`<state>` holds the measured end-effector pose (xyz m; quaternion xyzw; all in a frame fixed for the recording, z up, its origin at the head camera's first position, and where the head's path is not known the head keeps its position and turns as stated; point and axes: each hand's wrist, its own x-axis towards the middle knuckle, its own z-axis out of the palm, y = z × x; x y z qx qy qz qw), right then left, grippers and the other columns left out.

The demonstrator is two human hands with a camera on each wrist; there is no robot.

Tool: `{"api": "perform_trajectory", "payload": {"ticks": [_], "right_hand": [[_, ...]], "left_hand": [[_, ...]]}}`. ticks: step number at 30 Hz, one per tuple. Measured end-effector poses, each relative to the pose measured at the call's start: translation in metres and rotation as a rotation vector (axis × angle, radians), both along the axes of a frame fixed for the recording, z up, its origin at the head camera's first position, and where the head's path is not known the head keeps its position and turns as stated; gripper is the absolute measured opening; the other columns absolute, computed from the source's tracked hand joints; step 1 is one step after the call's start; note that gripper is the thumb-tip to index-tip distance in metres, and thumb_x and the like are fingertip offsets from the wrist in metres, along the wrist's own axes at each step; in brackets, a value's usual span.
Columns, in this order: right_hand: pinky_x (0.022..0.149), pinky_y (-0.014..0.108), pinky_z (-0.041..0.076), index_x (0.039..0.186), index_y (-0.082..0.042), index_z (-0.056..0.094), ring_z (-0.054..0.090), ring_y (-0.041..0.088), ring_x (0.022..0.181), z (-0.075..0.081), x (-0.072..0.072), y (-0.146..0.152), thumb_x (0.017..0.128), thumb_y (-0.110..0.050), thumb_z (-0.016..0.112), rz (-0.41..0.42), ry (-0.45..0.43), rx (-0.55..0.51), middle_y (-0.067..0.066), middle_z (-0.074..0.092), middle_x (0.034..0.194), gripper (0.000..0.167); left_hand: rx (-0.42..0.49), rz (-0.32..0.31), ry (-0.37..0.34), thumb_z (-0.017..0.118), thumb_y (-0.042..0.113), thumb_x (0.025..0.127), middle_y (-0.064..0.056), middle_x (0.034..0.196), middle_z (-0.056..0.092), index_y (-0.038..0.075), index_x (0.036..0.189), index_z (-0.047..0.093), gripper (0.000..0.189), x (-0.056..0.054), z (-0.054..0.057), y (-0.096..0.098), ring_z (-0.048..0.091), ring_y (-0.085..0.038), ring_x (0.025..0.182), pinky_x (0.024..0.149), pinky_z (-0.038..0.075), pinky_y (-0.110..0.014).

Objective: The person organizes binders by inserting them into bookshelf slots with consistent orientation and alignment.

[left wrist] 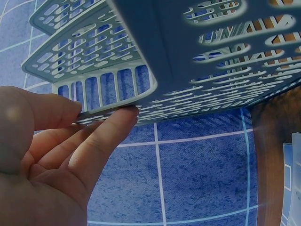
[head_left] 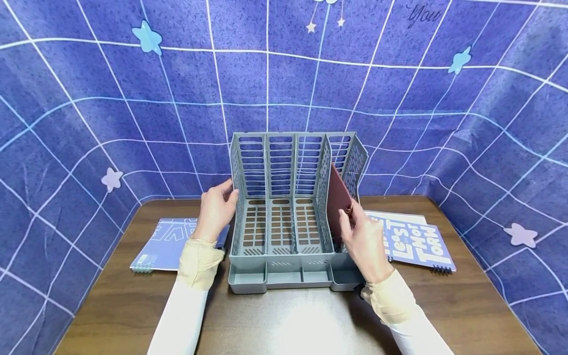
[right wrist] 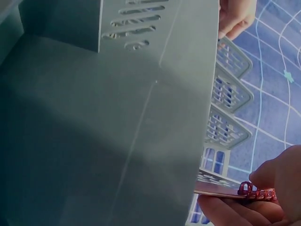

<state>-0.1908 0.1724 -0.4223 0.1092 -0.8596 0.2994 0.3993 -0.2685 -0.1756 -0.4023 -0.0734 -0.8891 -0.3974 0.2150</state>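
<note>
"While the right hand (head_left: 366,241) pinches the red notebook (head_left: 338,204) by its spiral (right wrist: 256,192), where's that notebook?"
"On edge in the rightmost slot (head_left: 356,158) of the organizer (head_left: 247,286); the left hand (head_left: 216,209) pinches its left wall (head_left: 236,162), probably for steadiness"

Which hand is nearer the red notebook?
Right. The right hand holds the red notebook at the right end of the rack; the left hand grips the opposite side wall, away from it.

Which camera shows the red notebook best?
The head view: the red notebook shows its broad cover. The right wrist view catches only a sliver and the red rings; the left wrist view shows none.
</note>
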Motion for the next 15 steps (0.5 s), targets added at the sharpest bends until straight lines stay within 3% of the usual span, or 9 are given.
{"api": "perform_trajectory", "payload": {"ticks": [15], "right_hand": [[0.062,0.049,0.059,0.128,-0.009,0.067,0.076,0.031,0.078,-0.001,0.0031,-0.0058,0.098,-0.02,0.069,0.048,-0.099,0.01,0.013,0.079,0.098,0.031]], "left_hand": [[0.014,0.003,-0.017,0.064,0.015,0.101,-0.014,0.107,0.078,0.011,0.138,0.068,0.037,0.0009,0.0014,0.0013,0.076,-0.03,0.092,0.084,0.059,-0.049]]}}
